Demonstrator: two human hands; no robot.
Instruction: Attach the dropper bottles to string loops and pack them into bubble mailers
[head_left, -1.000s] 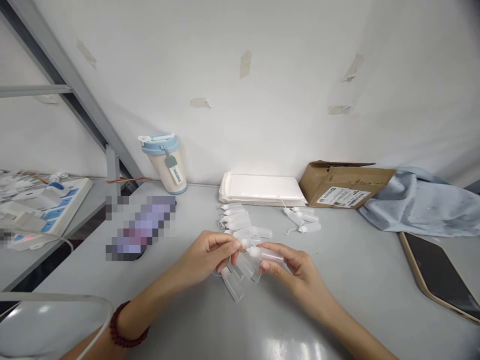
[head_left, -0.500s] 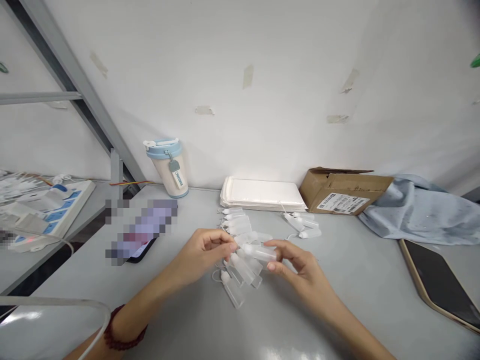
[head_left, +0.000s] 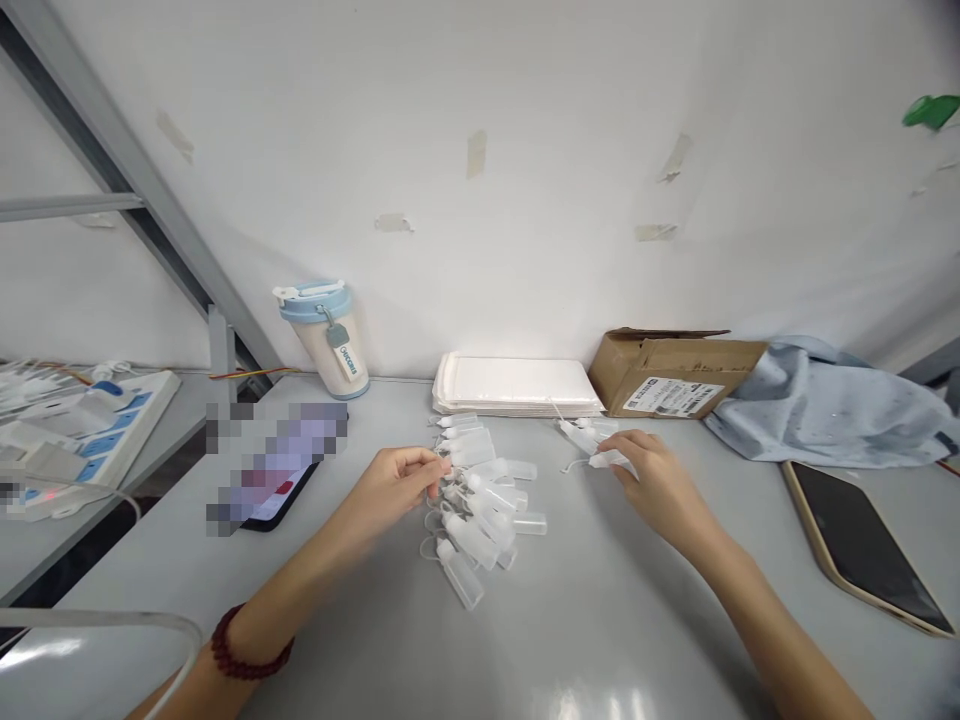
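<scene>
Several small translucent plastic bottles (head_left: 471, 540) with white caps and thin looped cords lie in an overlapping cluster on the grey table. My left hand (head_left: 401, 480) is closed in a pinch at the cap side of this cluster, around the thin cords; the fingertips hide exactly which ones. Farther right, my right hand (head_left: 656, 485) has its fingers closed over one small bottle (head_left: 609, 459), whose cap and cord stick out to the left. Right behind it, other small bottles (head_left: 579, 434) lie on the table.
A stack of white flat packs (head_left: 517, 385) and an opened cardboard box (head_left: 675, 375) stand against the wall. A lidded tumbler (head_left: 326, 345) and a phone (head_left: 289, 490) are on the left. Rightward are another phone (head_left: 862, 540) and a blue cloth (head_left: 817, 410). A white cable (head_left: 112, 618) crosses the lower left.
My right hand has left the bottle it held at the cluster and moved right and back, onto a bottle of the smaller group. My left hand stays pinched by the cluster.
</scene>
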